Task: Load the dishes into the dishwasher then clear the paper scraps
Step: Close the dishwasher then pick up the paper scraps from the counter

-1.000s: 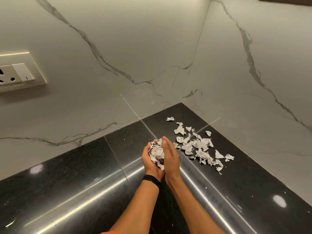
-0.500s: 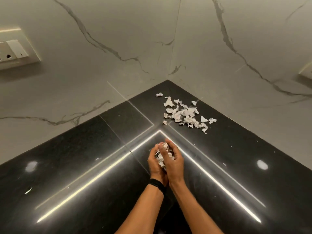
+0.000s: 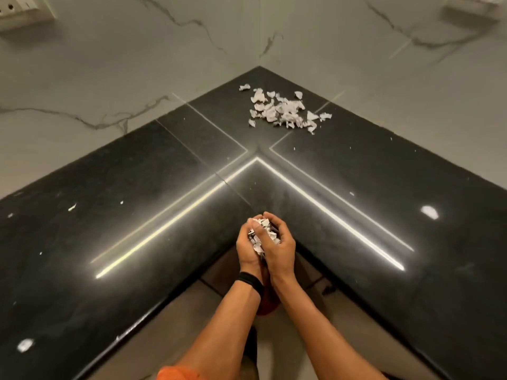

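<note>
A bundle of white paper scraps (image 3: 262,233) sits cupped between my two hands above the inner front corner of the black L-shaped counter (image 3: 137,215). My left hand (image 3: 247,246), with a black band on its wrist, curls round the bundle from the left. From the right, my right hand (image 3: 282,246) curls over it. A pile of several more torn paper scraps (image 3: 282,112) lies on the counter in the far corner, well beyond my hands. No dishes or dishwasher are in view.
White marble walls (image 3: 137,64) meet behind the counter corner. A socket plate (image 3: 24,9) is on the left wall and another fitting (image 3: 469,6) on the right wall. Tiny paper bits (image 3: 72,207) dot the counter's left part. Tiled floor (image 3: 192,311) shows below the counter edge.
Both hands, cupping the gathered scraps, have drawn back from beside the pile to the counter's front inner corner. The view has pulled back and tilted down, showing the floor.
</note>
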Demonstrator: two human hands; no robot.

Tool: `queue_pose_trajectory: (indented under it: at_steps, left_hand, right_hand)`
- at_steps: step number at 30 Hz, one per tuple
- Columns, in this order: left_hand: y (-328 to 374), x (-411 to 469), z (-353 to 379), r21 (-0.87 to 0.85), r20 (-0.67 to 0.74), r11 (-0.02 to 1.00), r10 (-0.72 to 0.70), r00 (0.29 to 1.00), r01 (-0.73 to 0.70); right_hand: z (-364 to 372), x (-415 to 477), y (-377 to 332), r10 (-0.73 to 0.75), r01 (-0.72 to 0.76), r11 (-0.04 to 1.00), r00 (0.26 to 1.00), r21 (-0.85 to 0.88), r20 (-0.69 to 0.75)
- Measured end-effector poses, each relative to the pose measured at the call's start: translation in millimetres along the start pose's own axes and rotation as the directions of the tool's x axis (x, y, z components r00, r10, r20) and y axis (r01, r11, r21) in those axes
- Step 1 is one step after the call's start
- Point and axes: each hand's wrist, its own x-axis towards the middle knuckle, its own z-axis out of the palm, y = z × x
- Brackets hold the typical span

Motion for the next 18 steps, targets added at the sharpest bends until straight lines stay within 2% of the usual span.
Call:
queue_pose_trajectory:
  at_steps: [4,9,14,18]
  left_hand:
    - [-43,-33,-44,0.036,-0.105,0.999,-0.01,0.994,0.014]
    - [-82,-48,-101,0.056,-0.251,0.996,-0.047,0.967,0.063]
    - [-109,-4,-172,0.096,-0.443,0.986,-0.079,0.893,0.134]
    - [-137,70,-237,0.105,-0.569,0.98,-0.082,0.819,0.17]
  right_hand:
    - [-41,-46,36,0.037,-0.039,0.998,0.998,-0.047,-0.045]
    - [-76,-84,89,0.206,-0.215,0.974,0.972,-0.078,-0.11]
    - [-91,-72,171,0.38,-0.402,0.911,0.905,-0.093,-0.189]
    - [-97,-32,261,0.479,-0.519,0.849,0.834,-0.094,-0.275]
